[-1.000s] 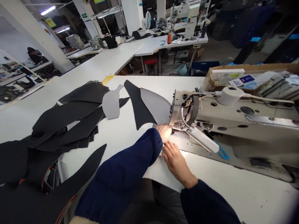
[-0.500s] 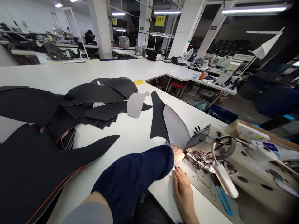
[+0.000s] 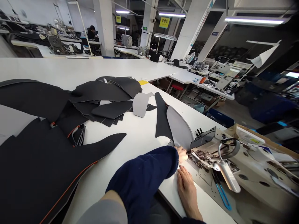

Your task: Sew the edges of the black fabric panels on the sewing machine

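My left hand (image 3: 182, 154), below a navy sleeve cover (image 3: 144, 165), is beside the needle area of a sewing machine (image 3: 247, 165). Its fingers are bent and closed at the lower end of a black and grey fabric panel (image 3: 178, 124), which stretches away behind it along the table. The exact grip is partly hidden by the sleeve and the machine. Just nearer to me, my right hand (image 3: 187, 189) lies flat on the white table, fingers stretched out toward the machine, holding nothing visible. Blue-handled tweezers (image 3: 223, 193) lie on the machine's bed plate.
Black fabric pieces (image 3: 105, 90) lie piled on the left of the table (image 3: 142, 137), with a large orange-edged black piece (image 3: 46, 168) close by. A small grey piece (image 3: 140, 105) is near the middle. Behind the machine stands a cardboard box (image 3: 257, 137). Another person (image 3: 92, 33) sits far back.
My view has swung slightly left, so the scene appears shifted to the right. Both hands keep nearly the same places beside the machine, and the fabric panel shows little movement.
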`<state>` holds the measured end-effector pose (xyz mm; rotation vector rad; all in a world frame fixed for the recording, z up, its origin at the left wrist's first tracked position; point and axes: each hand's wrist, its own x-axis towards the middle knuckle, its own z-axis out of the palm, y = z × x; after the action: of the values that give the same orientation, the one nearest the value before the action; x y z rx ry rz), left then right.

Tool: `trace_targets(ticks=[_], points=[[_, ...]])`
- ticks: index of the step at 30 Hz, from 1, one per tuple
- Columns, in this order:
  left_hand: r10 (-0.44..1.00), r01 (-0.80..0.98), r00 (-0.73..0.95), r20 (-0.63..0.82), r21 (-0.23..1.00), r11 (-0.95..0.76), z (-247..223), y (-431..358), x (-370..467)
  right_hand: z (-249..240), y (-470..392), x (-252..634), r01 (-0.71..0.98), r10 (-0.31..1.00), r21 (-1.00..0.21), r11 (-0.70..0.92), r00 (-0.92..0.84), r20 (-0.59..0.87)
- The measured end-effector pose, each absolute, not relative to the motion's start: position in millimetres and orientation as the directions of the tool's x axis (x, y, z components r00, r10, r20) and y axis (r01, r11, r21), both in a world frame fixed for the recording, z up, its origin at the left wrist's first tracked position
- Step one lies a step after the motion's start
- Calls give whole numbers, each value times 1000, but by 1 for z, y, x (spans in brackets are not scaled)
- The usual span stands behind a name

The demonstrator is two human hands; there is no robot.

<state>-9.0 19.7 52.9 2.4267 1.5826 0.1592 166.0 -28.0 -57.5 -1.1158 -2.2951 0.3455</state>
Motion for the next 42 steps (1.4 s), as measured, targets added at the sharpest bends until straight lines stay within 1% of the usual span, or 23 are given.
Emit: trace_targets(ticks=[3,5,6,8,9,10,11,12,13,14,17,20,24,28,32,36,40,42], points=[[905,880,420,-63,272,-390,61,22,-11,-47,-40,167,602,870,-630,490,-381,313],[896,874,435,-93,285,-394,65,23,-17,-37,-48,168,551,938,-764,336,-265,222],[892,874,437,-118,291,-390,66,23,-22,-31,-50,168,498,966,-832,243,-203,161],[879,882,434,-196,293,-370,68,15,-37,-20,-52,163,311,996,-949,45,-86,19],[868,884,434,-243,298,-359,69,8,-46,-15,-51,159,186,997,-981,-51,-51,-62],[851,882,440,-287,315,-351,71,-2,-57,-10,-49,153,63,990,-989,-135,-26,-137],[827,873,457,-327,341,-348,73,-14,-67,-6,-46,147,-19,977,-977,-214,-19,-214],[802,858,480,-355,382,-344,77,-28,-77,-3,-44,141,-59,958,-957,-283,-65,-279],[778,839,507,-371,420,-346,83,-43,-86,-1,-41,135,-69,938,-941,-332,-131,-322],[755,823,533,-383,442,-356,89,-59,-93,0,-39,130,-74,923,-929,-364,-160,-349],[692,795,590,-417,450,-406,107,-101,-102,-3,-39,121,-79,898,-906,-415,-197,-394],[616,757,647,-449,475,-448,113,-124,-98,-6,-46,121,-72,870,-886,-457,-241,-429],[534,700,712,-456,515,-495,108,-128,-91,-6,-52,122,-35,850,-876,-480,-266,-455],[475,656,754,-454,559,-507,107,-125,-90,-5,-52,121,-17,838,-879,-476,-312,-448],[460,648,760,-459,590,-482,106,-127,-93,-3,-52,123,-51,827,-878,-475,-365,-427],[451,652,757,-474,595,-469,103,-127,-94,-4,-53,124,-60,827,-880,-472,-375,-418],[432,667,745,-508,569,-482,104,-125,-94,-5,-56,125,-40,830,-885,-465,-367,-420],[436,676,737,-517,560,-479,106,-124,-93,-1,-62,128,4,823,-884,-468,-363,-437]])
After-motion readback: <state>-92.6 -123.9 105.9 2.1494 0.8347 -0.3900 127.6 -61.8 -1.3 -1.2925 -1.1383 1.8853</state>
